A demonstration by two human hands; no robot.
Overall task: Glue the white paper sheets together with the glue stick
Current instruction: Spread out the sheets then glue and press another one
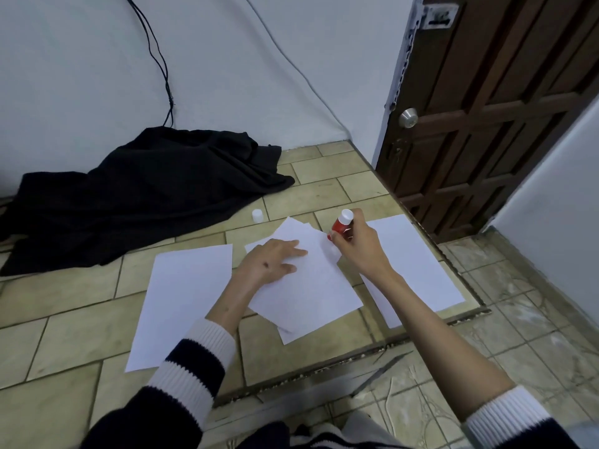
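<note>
Item: paper stack point(308, 286), centre of frame, on the tiled floor point(64, 335). Several white sheets lying overlapped and fanned, corners out of line.

Item: left hand point(272, 259), centre. Fingers straight, pressing flat on the top sheet; grip holds nothing.

Item: right hand point(356, 244), just right of centre. Grip wrapped round the glue stick point(340, 225), red body, white end uppermost, lower end down at the stack's upper right corner. Whether the glue touches the paper cannot be told.

Item: white cap point(256, 214), above the stack, apart from it.

Item: single sheet point(181, 303), left of the stack. Single sheet point(418, 270), right of it, partly under the right forearm.

Item: dark cloth point(146, 189), upper left, against the wall.

Step in hand, as judged: glue being laid along the top sheet's corner or edge while the other hand pins it.

Next move calls for: even strokes, the stack held steady, then a loose sheet laid square on top and pressed.
</note>
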